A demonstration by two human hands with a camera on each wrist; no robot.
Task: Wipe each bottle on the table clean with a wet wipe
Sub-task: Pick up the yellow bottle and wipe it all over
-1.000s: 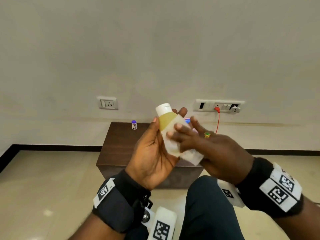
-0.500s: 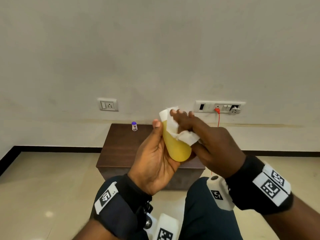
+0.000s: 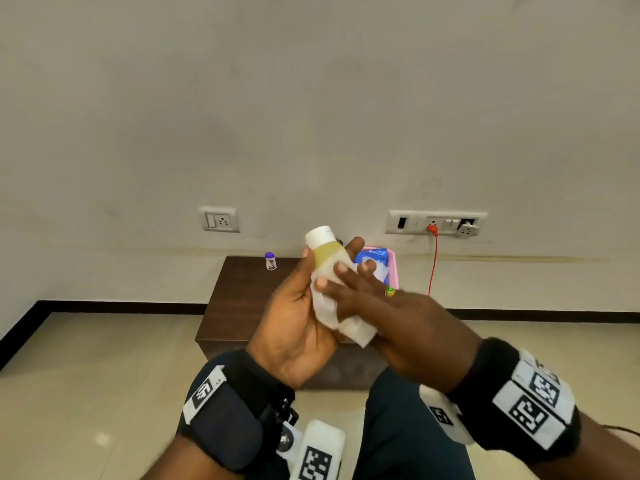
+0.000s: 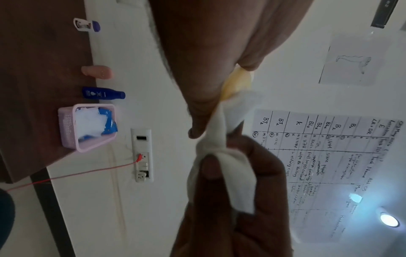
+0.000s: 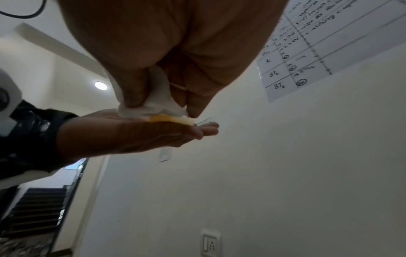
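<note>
A yellow bottle point(image 3: 327, 258) with a white cap point(image 3: 320, 234) is held upright in front of me, above the dark wooden table point(image 3: 242, 299). My left hand point(image 3: 330, 251) grips it, thumb on one side and fingers on the other. My right hand point(image 3: 348, 289) holds a white wet wipe point(image 3: 341, 320) wrapped against the bottle's lower body. In the left wrist view the right thumb pinches the wipe point(image 4: 222, 156) below the bottle point(image 4: 236, 83). The right wrist view shows the wipe point(image 5: 149, 104) on the bottle point(image 5: 169, 119).
Along the table's back edge stand a small purple-capped bottle point(image 4: 86, 25), a pink bottle point(image 4: 96, 71) and a blue bottle point(image 4: 103, 93). To their right is a pink basket point(image 4: 66, 128) holding a blue wipe pack point(image 4: 107, 121). A red cable point(image 3: 432, 265) hangs from a wall socket.
My right hand took the wipe up over the bottle's cap, then slid it back down to the lower body, so the cap shows again. The left hand kept its grip.
</note>
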